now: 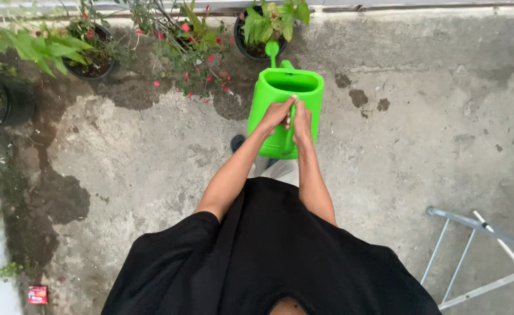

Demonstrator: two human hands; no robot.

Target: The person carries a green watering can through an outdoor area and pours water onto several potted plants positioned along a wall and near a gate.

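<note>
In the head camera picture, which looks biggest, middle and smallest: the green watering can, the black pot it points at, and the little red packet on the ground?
1. Green watering can, gripped by both hands.
2. Black pot.
3. Red packet.

The can is nearer the camera, which enlarges it.

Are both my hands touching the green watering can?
Touching. The head view shows the left hand and right hand both wrapped around the handle on top of the watering can, with no gap at either grip.

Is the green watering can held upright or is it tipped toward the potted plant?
Tipped. The green watering can leans forward with its spout over the potted plant; left hand and right hand grip its handle.
</note>
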